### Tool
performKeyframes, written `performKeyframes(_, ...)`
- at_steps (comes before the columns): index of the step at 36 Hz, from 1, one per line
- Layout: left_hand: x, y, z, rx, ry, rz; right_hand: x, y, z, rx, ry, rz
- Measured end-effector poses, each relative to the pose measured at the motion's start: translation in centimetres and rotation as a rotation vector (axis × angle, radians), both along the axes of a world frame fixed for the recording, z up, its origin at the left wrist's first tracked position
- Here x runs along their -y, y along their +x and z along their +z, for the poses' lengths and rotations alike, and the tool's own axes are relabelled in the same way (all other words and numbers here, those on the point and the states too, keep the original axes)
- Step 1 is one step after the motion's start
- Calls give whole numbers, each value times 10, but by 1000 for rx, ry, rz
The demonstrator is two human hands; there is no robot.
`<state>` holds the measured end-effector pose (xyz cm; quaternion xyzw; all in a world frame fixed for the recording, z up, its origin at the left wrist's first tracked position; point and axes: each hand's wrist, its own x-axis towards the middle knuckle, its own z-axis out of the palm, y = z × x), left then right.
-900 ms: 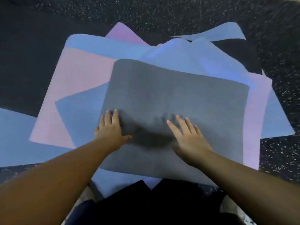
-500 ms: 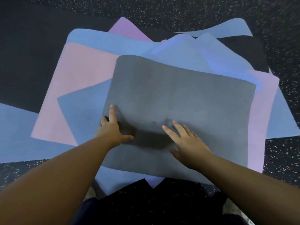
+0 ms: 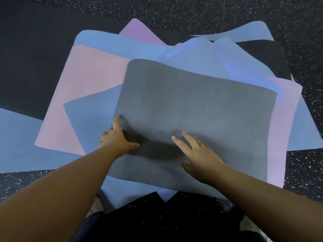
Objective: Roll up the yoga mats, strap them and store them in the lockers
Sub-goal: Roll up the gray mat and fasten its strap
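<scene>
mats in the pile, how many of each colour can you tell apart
grey mat: 1
pink or purple mats: at least 2
blue mats: at least 3
total: at least 6; overlaps hide the exact count

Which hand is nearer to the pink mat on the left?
Left. The left hand lies at the grey mat's left edge, with a blue mat between it and the pink mat. The right hand rests farther right, on the grey mat.
</scene>
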<state>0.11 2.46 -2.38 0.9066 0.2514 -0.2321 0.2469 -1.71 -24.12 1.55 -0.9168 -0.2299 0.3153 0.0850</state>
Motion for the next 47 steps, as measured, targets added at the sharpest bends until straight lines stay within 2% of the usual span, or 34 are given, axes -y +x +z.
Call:
performKeyframes(8, -3, -2, -1, 54, -231, 110, -2, 0, -4, -1, 1, -2)
performKeyframes(15, -4, 11, -2, -49, -222, 150, -4, 0, -5, -3, -25, 3)
performKeyframes(21, 4, 3, -3, 60, -259, 137, -5, -2, -9, -9, -14, 5)
performKeyframes(27, 22, -10, 11, 154, -185, 19, -9, 6, 4, 40, -1, 3)
performKeyframes(33, 41, -25, 54, 232, -189, -158, -20, 13, 40, 284, -1, 59)
performKeyframes(38, 61, -29, 106, 332, -210, -271, -15, 14, 83, 674, 86, 108)
performKeyframes(43, 73, -39, 160, 417, -103, -419, -1, 7, 138, 1026, 113, 105)
performKeyframes(47, 81, -52, 200, 511, -15, -504, 12, -13, 178, 1128, 95, 41)
